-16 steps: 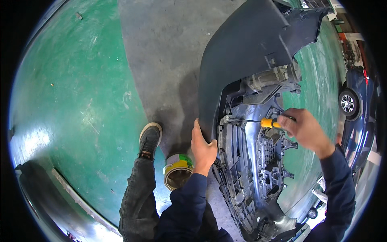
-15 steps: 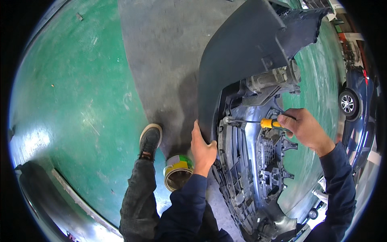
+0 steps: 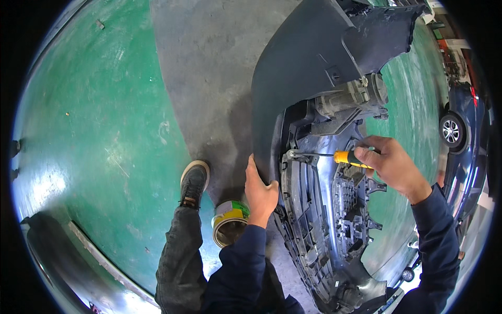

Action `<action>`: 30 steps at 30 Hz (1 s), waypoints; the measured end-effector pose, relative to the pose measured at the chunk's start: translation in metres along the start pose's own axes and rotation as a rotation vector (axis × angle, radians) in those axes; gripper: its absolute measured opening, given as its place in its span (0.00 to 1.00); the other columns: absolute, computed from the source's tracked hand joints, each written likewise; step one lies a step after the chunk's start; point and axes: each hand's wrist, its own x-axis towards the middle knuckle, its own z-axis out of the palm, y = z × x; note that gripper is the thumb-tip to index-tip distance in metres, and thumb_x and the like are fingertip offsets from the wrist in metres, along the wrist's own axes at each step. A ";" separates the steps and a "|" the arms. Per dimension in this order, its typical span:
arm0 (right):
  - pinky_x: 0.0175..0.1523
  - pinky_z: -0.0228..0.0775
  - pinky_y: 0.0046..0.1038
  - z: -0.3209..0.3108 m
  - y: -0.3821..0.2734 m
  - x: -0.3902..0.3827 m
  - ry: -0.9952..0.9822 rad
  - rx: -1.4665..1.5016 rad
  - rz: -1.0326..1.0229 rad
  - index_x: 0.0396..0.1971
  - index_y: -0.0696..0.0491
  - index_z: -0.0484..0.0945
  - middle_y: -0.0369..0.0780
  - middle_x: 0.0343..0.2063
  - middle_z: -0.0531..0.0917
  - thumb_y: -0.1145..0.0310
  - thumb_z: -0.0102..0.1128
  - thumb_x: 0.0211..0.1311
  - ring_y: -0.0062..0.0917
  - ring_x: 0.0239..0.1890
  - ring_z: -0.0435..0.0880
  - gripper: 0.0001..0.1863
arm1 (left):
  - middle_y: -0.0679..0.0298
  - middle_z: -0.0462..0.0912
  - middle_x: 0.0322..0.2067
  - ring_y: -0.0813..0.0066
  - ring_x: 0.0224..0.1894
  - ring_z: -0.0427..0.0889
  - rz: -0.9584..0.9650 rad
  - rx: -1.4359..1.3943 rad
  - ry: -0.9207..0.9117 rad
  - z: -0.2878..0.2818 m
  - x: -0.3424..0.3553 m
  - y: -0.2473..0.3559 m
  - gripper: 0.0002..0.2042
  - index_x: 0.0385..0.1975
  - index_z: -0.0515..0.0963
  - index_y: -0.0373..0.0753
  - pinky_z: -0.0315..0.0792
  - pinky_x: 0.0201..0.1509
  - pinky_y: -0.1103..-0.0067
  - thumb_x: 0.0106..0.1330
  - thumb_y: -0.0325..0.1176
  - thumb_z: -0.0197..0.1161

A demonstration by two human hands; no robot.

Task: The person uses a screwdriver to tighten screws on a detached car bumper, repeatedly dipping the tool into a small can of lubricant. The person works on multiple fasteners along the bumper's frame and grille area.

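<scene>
A black car bumper (image 3: 298, 68) stands lengthwise in front of me, its inner side facing right. My left hand (image 3: 261, 198) lies against its smooth outer face, fingers stretched out and thumb near the edge. On the other side, my right hand (image 3: 392, 166) is closed round a screwdriver (image 3: 342, 157) with a yellow and dark handle. The shaft points left, its end at a small round grey fitting (image 3: 292, 154) beside the slatted grille (image 3: 303, 204). How the tip sits in the fitting is too small to tell.
An open tin (image 3: 230, 210) with a yellow and green label stands by my left forearm and shoe (image 3: 194, 180). A long dark panel (image 3: 52, 256) lies at the lower left on the green floor (image 3: 115, 115). A dark blue car (image 3: 463, 141) is parked at the right.
The bumper, both hands and the screwdriver appear slightly farther left. The right hand's fingers have shifted round the handle, while the screwdriver end stays at the fitting.
</scene>
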 end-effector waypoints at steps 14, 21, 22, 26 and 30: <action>0.35 0.74 0.38 -0.005 -0.026 -0.003 -0.032 -0.234 -0.042 0.49 0.53 0.85 0.42 0.28 0.80 0.57 0.74 0.59 0.35 0.32 0.86 0.22 | 0.44 0.73 0.66 0.44 0.68 0.74 -0.013 -0.007 -0.019 0.000 -0.007 0.002 0.45 0.77 0.57 0.33 0.68 0.73 0.64 0.55 0.20 0.68; 0.32 0.73 0.39 -0.010 -0.019 -0.023 0.067 -0.915 -0.558 0.47 0.49 0.86 0.38 0.24 0.80 0.54 0.76 0.55 0.40 0.29 0.86 0.21 | 0.44 0.72 0.67 0.45 0.69 0.74 0.052 0.003 -0.006 0.007 -0.002 0.009 0.44 0.76 0.58 0.34 0.67 0.73 0.64 0.55 0.19 0.65; 0.34 0.74 0.41 -0.008 -0.016 -0.018 0.010 -0.817 -0.405 0.43 0.49 0.87 0.40 0.25 0.82 0.55 0.75 0.57 0.41 0.30 0.86 0.19 | 0.44 0.73 0.67 0.45 0.69 0.73 0.094 -0.044 0.016 0.008 -0.001 0.007 0.43 0.76 0.58 0.34 0.67 0.73 0.64 0.55 0.19 0.65; 0.40 0.77 0.46 -0.001 -0.021 0.001 -0.002 -0.522 -0.195 0.34 0.50 0.88 0.45 0.27 0.87 0.56 0.73 0.59 0.46 0.33 0.86 0.13 | 0.44 0.73 0.67 0.44 0.69 0.74 -0.013 0.009 0.027 0.010 -0.005 0.002 0.43 0.76 0.60 0.33 0.68 0.73 0.64 0.55 0.19 0.65; 0.42 0.78 0.46 -0.007 -0.034 -0.019 0.026 -0.616 -0.166 0.34 0.51 0.88 0.46 0.26 0.86 0.57 0.73 0.59 0.47 0.36 0.87 0.13 | 0.43 0.73 0.68 0.44 0.69 0.74 -0.030 -0.039 0.009 0.012 -0.006 0.002 0.43 0.75 0.60 0.33 0.68 0.73 0.64 0.54 0.19 0.66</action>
